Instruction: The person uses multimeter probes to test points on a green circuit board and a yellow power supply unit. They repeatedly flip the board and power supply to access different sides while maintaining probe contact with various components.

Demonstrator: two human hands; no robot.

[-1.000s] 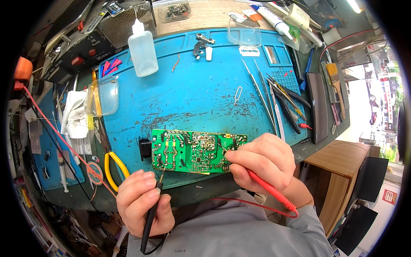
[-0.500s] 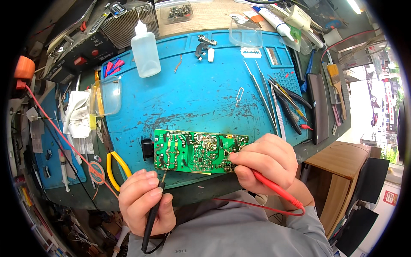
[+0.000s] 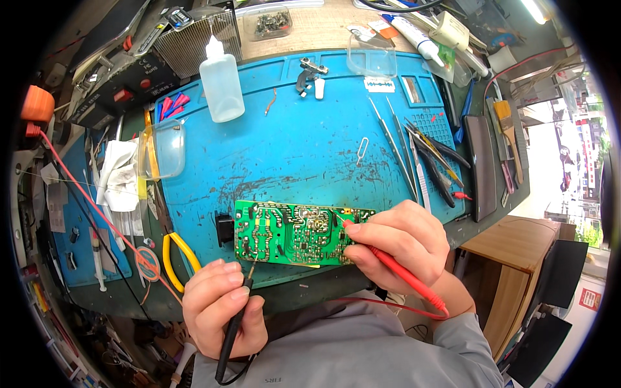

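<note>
A green circuit board (image 3: 291, 242) lies solder side up near the front edge of the blue work mat (image 3: 291, 155). At its left end sits a small black part (image 3: 224, 229). My left hand (image 3: 223, 310) pinches a black test probe (image 3: 231, 333), whose metal tip meets the board's lower left edge. In my right hand (image 3: 401, 249) is a red test probe (image 3: 407, 277); its tip points at the board's upper right part, by a yellow component. Whether that tip touches a solder joint is too small to tell. My right fingers cover the board's right end.
Yellow-handled pliers (image 3: 178, 262) lie left of my left hand. Tweezers (image 3: 394, 149) and black pliers (image 3: 435, 171) rest on the right. Farther back stand a clear squeeze bottle (image 3: 221, 81) and a plastic lid (image 3: 372, 55). A paper clip (image 3: 363, 150) lies mid-mat.
The red probe's tip has shifted slightly up and left on the board, with my right hand. The black probe stays at the lower left edge. The whole view has moved a little.
</note>
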